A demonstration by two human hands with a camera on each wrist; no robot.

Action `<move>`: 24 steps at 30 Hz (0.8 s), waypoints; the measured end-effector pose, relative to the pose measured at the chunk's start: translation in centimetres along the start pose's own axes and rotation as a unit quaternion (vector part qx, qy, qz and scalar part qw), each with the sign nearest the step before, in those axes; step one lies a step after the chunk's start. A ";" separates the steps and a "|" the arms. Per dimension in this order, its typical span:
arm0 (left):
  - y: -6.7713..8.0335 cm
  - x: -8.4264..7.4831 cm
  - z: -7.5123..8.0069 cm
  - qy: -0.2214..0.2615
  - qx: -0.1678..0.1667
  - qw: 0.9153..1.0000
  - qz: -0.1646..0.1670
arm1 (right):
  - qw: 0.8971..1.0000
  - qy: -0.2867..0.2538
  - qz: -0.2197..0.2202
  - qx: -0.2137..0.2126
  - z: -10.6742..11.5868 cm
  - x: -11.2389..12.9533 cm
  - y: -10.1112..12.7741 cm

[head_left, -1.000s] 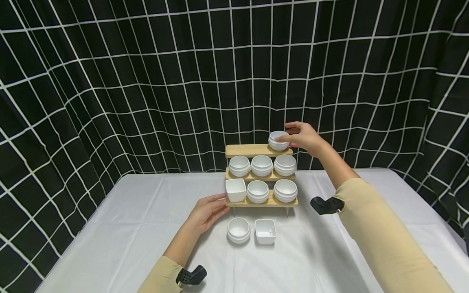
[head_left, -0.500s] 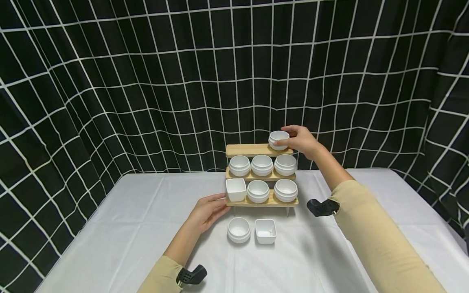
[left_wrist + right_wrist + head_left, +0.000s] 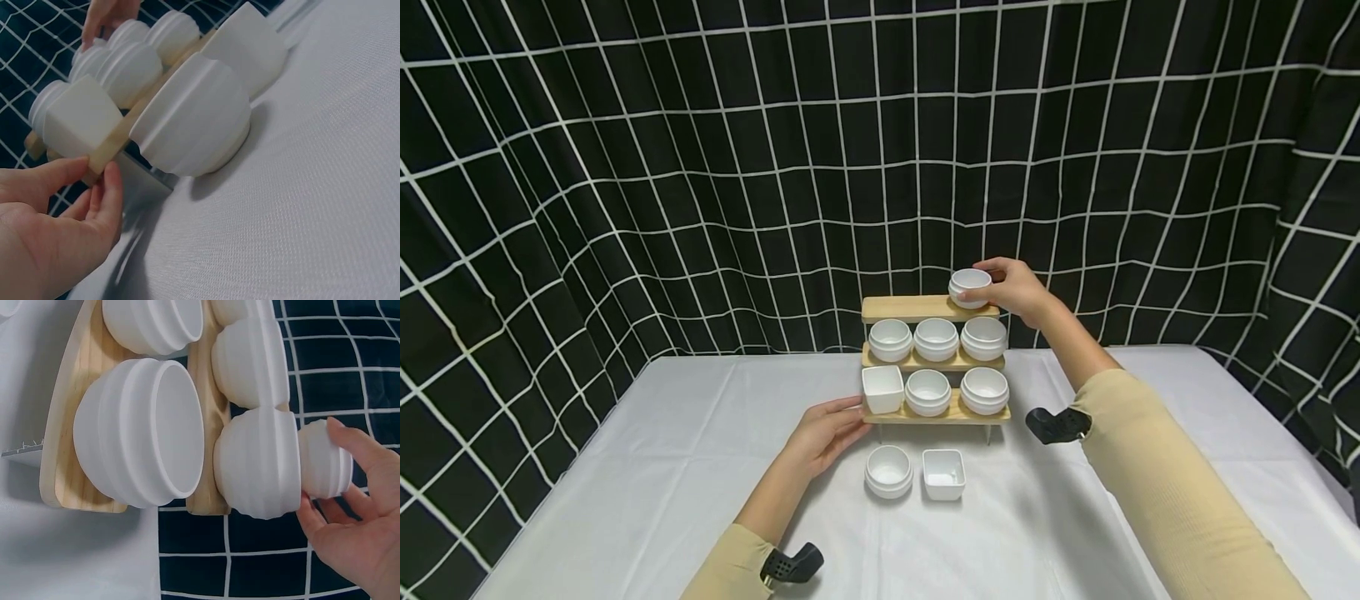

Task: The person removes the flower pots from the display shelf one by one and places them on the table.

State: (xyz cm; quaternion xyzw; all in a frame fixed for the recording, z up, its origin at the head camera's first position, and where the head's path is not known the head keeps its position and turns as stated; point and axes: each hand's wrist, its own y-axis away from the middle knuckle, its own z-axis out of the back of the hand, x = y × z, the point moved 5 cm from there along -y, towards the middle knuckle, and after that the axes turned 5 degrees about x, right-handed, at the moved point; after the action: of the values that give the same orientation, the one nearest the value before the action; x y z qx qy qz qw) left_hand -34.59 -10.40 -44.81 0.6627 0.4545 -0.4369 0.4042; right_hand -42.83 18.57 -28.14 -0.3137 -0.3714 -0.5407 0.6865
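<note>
In the head view, the right hand (image 3: 1018, 292) holds the small white bowl (image 3: 964, 283), thumb and fingers clamped around its side; this bowl is slightly right of the centre, at the right end of the highest board (image 3: 906, 308). The left hand (image 3: 826, 435), left of the lower centre, pinches the left end of the lowest board (image 3: 951, 414). Near the lower centre, 1 round dish (image 3: 889, 473) and 1 square dish (image 3: 943, 475) stand side by side on the white cloth (image 3: 700, 433).
</note>
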 end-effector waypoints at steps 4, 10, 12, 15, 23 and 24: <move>0.1 0.0 0.0 0.002 0.000 1.000 0.000 | 1.000 0.005 -0.001 -0.002 -0.1 0.1 0.1; 0.1 0.0 -0.1 0.003 0.004 1.000 -0.003 | 1.000 0.001 0.001 -0.003 0.0 0.3 0.1; 0.1 0.0 -0.1 0.002 0.003 1.000 -0.003 | 1.000 0.001 0.003 -0.002 0.1 0.3 0.0; 0.2 0.0 -0.1 0.002 0.001 1.000 -0.001 | 1.000 -0.001 0.006 -0.002 0.3 0.3 0.0; 0.1 0.0 0.0 0.002 -0.003 1.000 0.002 | 1.000 0.006 0.013 -0.005 1.1 1.1 0.2; 0.1 0.0 0.0 0.002 -0.003 1.000 0.002 | 1.000 0.005 0.015 -0.004 1.2 1.2 0.2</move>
State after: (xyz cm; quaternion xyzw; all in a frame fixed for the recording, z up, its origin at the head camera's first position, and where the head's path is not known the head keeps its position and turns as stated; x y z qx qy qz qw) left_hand -34.51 -10.42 -44.83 0.6633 0.4550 -0.4337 0.4061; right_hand -42.66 18.97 -26.51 -0.3197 -0.3612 -0.5333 0.6949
